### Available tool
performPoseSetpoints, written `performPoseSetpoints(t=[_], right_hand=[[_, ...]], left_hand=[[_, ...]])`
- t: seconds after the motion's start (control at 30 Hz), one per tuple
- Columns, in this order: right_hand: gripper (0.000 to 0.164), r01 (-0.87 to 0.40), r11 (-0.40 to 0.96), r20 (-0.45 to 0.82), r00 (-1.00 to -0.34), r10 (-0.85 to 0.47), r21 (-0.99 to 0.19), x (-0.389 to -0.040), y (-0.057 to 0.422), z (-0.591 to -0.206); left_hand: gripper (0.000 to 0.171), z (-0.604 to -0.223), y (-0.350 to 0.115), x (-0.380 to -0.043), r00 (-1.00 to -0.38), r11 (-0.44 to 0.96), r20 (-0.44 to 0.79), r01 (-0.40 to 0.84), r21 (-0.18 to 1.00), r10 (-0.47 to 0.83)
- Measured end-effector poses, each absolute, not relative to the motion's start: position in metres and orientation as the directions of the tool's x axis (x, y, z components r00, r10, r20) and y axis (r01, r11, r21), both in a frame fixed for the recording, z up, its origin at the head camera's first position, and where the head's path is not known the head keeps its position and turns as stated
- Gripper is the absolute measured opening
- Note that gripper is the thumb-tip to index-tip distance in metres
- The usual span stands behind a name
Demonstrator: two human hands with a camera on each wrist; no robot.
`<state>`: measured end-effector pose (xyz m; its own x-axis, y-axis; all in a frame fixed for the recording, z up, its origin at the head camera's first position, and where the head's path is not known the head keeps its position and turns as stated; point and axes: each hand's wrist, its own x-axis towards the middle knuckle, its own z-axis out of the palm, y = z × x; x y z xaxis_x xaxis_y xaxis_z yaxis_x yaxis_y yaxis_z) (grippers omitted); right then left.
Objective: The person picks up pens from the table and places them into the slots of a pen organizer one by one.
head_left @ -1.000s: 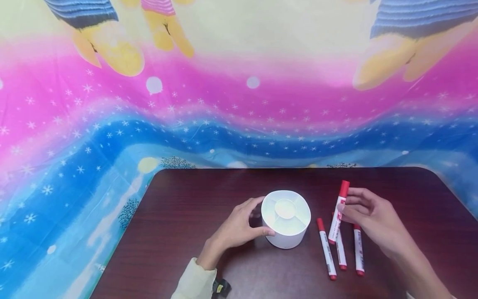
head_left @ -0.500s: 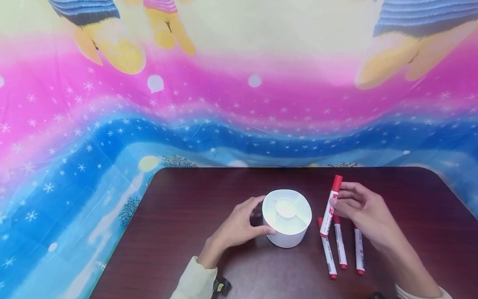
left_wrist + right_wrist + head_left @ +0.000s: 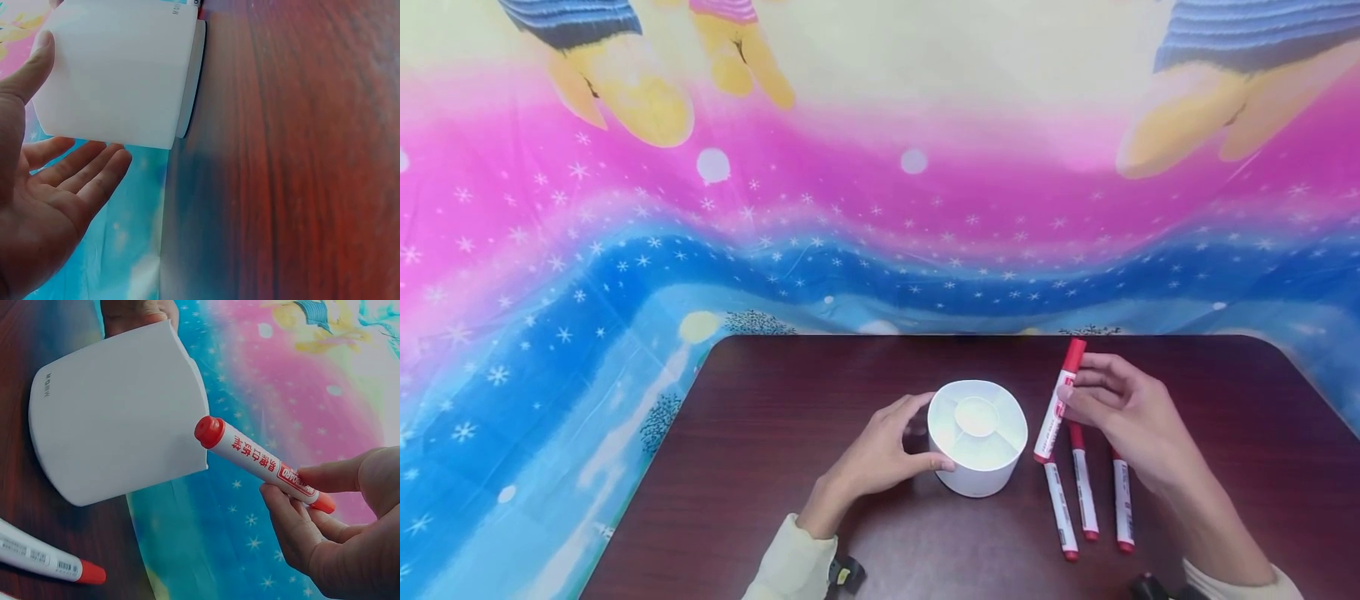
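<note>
A white round pen holder [image 3: 981, 483] with divided compartments stands upright on the table. My left hand [image 3: 880, 454] holds it from the left, thumb at the near rim and fingers round the far side. In the left wrist view the thumb lies along the holder [image 3: 115, 75], and the fingers [image 3: 103, 181] reach the other side. My right hand [image 3: 1138, 417] pinches a red-capped whiteboard marker [image 3: 1054, 417] between thumb and fingers, just right of the holder. The marker [image 3: 250, 453] tilts, cap up, its red lower end pointing toward the holder, apart from it in the head view.
Three more red-and-white markers lie on the dark wooden table [image 3: 805, 392] right of the holder: a left one [image 3: 1060, 512], a middle one [image 3: 1084, 492] and a right one [image 3: 1122, 504]. A colourful printed cloth [image 3: 850, 208] hangs behind the table.
My right hand has lifted the marker and carried it left and away from me, toward the pen holder. The left hand still holds the pen holder in place.
</note>
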<state>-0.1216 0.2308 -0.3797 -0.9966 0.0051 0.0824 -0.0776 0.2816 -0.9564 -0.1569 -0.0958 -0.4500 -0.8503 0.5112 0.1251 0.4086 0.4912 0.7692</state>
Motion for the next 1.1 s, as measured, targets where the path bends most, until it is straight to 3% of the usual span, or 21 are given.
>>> performPoseSetpoints(t=[0.33, 0.83, 1.1], right_hand=[[0.059, -0.058, 0.202, 0.063, -0.998, 0.018, -0.978, -0.128, 0.218, -0.375], [0.050, -0.054, 0.193, 0.059, -0.998, 0.023, -0.980, -0.132, 0.212, -0.370], [0.038, -0.090, 0.016, 0.090, -0.996, 0.009, -0.996, -0.135, 0.211, -0.376]], left_hand=[[0.092, -0.455, -0.095, -0.154, -0.846, 0.379, 0.124, 0.357, 0.854, 0.518], [0.094, -0.452, -0.094, -0.157, -0.848, 0.377, 0.103, 0.336, 0.863, 0.519], [0.094, -0.452, -0.094, -0.158, -0.848, 0.394, 0.110, 0.352, 0.849, 0.519]])
